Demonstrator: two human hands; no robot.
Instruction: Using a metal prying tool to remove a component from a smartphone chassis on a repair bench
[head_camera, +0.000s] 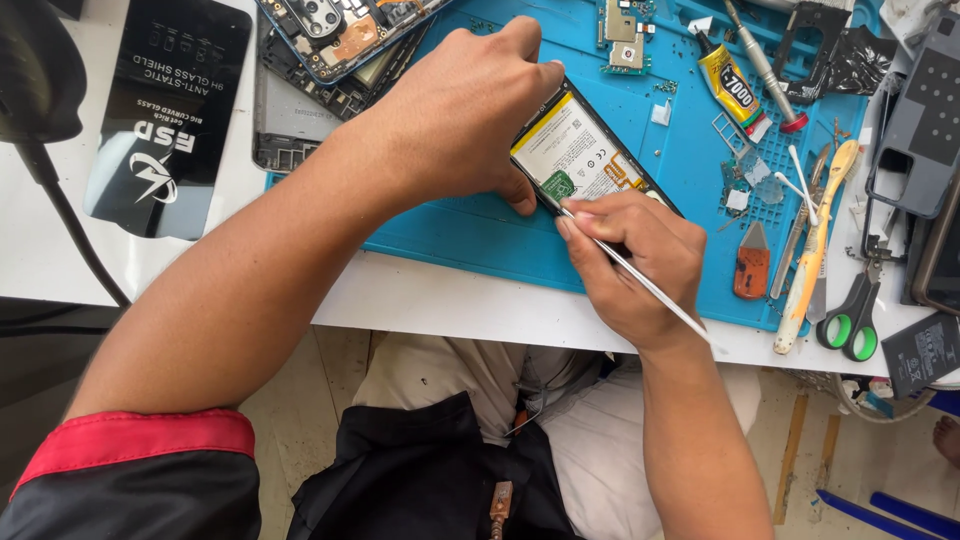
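An opened phone (585, 160) lies tilted on the blue work mat (470, 235), its white battery showing. My left hand (460, 115) grips the phone's upper end and left edge, holding it down. My right hand (635, 265) is closed around thin metal tweezers (650, 288). Their tip touches the phone's lower part near the battery's edge, and their long end sticks out past my wrist.
A glue tube (733, 90), a screwdriver (765, 65), a toothbrush (815, 250), an orange pry tool (752, 265) and green-handled scissors (850, 315) crowd the mat's right side. Other opened phones (340, 35) lie at the back. A black packet (165, 115) rests on the white table at left.
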